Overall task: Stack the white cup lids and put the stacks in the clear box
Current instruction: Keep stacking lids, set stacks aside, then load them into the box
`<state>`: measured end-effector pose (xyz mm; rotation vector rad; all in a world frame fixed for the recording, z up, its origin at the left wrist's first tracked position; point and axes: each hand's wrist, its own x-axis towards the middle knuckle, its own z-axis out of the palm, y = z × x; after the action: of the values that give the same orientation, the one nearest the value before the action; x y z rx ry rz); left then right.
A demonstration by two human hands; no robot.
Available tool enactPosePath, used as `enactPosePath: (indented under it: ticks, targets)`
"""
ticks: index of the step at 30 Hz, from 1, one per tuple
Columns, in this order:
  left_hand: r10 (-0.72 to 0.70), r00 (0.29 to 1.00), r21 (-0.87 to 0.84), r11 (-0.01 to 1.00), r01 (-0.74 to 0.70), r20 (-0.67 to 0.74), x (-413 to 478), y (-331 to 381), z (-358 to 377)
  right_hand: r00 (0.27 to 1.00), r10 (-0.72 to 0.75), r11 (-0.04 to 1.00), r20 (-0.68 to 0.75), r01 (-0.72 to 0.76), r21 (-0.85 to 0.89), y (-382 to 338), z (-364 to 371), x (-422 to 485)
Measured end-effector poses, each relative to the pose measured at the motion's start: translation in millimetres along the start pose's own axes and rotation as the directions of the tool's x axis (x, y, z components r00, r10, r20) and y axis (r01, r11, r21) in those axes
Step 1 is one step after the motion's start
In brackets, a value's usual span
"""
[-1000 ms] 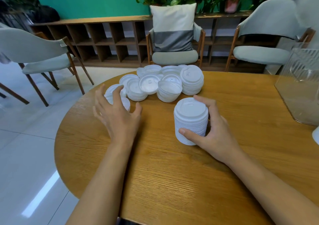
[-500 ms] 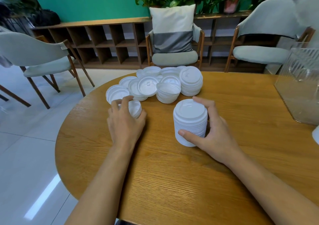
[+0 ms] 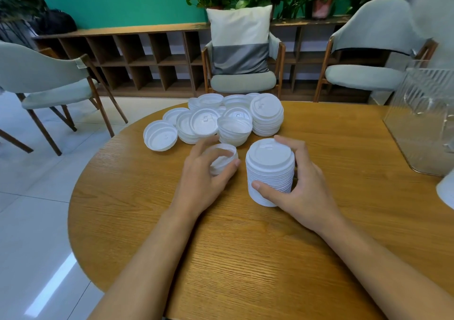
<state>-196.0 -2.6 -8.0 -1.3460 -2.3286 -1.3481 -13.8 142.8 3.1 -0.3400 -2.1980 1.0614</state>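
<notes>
Stack (image 3: 269, 172) stands on the worktop (image 3: 245, 258); my right hand (image 3: 303, 192) wraps it steady, while my left hand (image 3: 202, 182) grips loose lids (image 3: 222, 157) beside it, I judge for adding on top

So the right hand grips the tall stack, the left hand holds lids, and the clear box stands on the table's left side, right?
Not quite. The head view shows the clear box at the table's right edge, not its left. The rest holds: the right hand grips the tall stack and the left hand holds lids.
</notes>
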Motion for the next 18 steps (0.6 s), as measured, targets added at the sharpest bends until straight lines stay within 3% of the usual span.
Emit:
enactPosePath:
  ticks: [4,10,15,18]
  targets:
    - [0.045,0.992,-0.021,0.999,-0.048,-0.121,1.3,1.7,0.8,1.000,0.001,1.000,-0.030,-0.001,0.004,0.2,0.0,0.8]
    - [-0.065,0.984,-0.297,0.955,0.014,-0.165,3.8,25.6,-3.2,1.000,0.006,1.000,-0.020,-0.005,0.017,1.1,-0.3,0.9]
    - [-0.251,0.952,-0.570,0.815,0.110,-0.174,7.6,37.7,-8.2,0.997,-0.019,0.999,-0.078,0.022,0.038,1.8,1.2,1.6]
    - [-0.372,0.922,-0.697,0.689,0.198,-0.105,11.4,38.2,-11.5,0.995,-0.026,0.999,-0.092,0.029,0.033,2.5,2.2,1.8]
